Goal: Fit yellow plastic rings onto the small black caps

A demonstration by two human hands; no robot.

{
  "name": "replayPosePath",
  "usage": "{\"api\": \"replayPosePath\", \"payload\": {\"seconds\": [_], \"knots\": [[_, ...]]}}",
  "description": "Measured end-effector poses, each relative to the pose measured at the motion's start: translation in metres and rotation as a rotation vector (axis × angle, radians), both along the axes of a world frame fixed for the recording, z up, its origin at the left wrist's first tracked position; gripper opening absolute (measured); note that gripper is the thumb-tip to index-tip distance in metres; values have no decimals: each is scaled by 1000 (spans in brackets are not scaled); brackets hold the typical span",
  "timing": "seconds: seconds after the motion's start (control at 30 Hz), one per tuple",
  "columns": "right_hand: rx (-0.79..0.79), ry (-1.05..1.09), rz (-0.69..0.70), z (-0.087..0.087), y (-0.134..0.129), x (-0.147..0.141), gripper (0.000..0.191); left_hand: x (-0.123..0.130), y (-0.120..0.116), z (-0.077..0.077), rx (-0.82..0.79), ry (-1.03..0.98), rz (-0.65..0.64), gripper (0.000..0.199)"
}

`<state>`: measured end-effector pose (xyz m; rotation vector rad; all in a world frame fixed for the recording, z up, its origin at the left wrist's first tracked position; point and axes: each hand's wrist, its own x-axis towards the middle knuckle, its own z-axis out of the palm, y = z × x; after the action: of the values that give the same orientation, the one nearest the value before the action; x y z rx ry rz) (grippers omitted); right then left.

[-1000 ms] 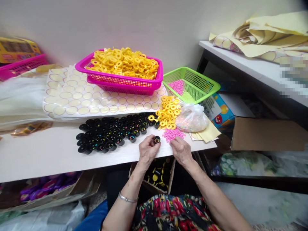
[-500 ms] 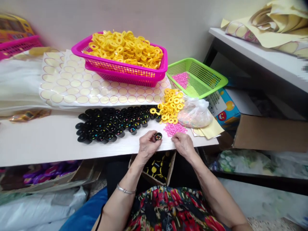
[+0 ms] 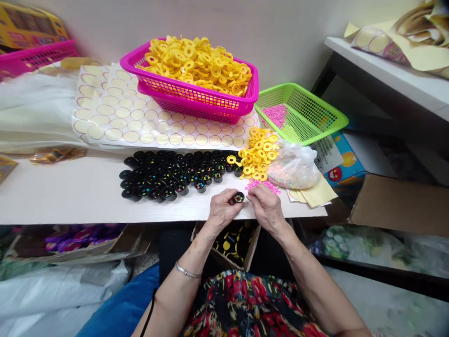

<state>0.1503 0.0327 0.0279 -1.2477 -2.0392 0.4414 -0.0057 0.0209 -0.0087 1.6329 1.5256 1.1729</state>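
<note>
My left hand point(image 3: 223, 207) grips a small black cup point(image 3: 239, 197) with tiny coloured pieces inside, its mouth tipped toward me. Close beside it, my right hand point(image 3: 265, 208) has its fingertips pinched together near the cup's rim; whatever is between them is too small to make out. Behind the right hand lies a pile of small pink pieces point(image 3: 266, 186). Yellow ring-shaped caps point(image 3: 258, 157) are heaped just beyond. Many more black cups point(image 3: 164, 175) stand crowded to the left, with coloured bits in those whose insides show. One yellow cap sits at that group's right end.
A pink basket point(image 3: 196, 110) heaped with yellow caps stands on sticker sheets point(image 3: 115, 117) at the back. Right of it are a green basket point(image 3: 301, 138), a clear bag point(image 3: 296, 168) and a cardboard box point(image 3: 400, 206). A carton point(image 3: 252, 248) of black and yellow pieces sits below the table edge.
My right hand has moved from the pink pile to the left, up close to the black cup. The left hand still holds the cup. The whole view has shifted slightly.
</note>
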Motion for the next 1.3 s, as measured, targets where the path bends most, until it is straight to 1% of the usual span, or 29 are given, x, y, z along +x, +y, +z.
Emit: {"api": "replayPosePath", "payload": {"seconds": [0.1, 0.2, 0.3, 0.47, 0.6, 0.73, 0.83, 0.93, 1.0, 1.07, 1.13, 1.23, 1.3], "knots": [[49, -69, 119, 11, 8, -12, 18, -1, 0, 0, 17, 11, -8, 21], [69, -204, 169, 15, 13, -19, 20, 0, -1, 1, 42, -5, -10, 24], [56, -290, 195, 16, 15, -21, 21, -1, -3, 2, 40, -21, -5, 27], [36, -355, 223, 17, 16, -22, 21, -2, -4, 7, 31, -23, -37, 25], [45, -432, 220, 18, 15, -24, 21, -1, -4, 11, 5, -28, -31, 22], [29, -496, 204, 19, 16, -27, 20, -1, -3, 10, 18, -48, -29, 22], [-41, -394, 250, 16, 20, -25, 20, -1, -3, 7, 37, -49, -30, 24], [-93, -170, 281, 11, 23, -19, 18, -1, -3, 5, 45, -46, -22, 24], [-95, -51, 265, 9, 24, -16, 16, -1, -3, 4, 40, -30, -23, 21], [-75, -21, 267, 9, 25, -15, 16, -1, -3, 4, 30, -17, -26, 20], [-44, -85, 306, 10, 26, -16, 17, -1, -4, 5, 26, -21, -29, 21], [14, -286, 362, 14, 27, -18, 21, -2, -5, 6, 36, -57, -32, 26], [63, -411, 377, 17, 27, -19, 21, -2, -5, 7, 38, -77, -39, 25]]}}
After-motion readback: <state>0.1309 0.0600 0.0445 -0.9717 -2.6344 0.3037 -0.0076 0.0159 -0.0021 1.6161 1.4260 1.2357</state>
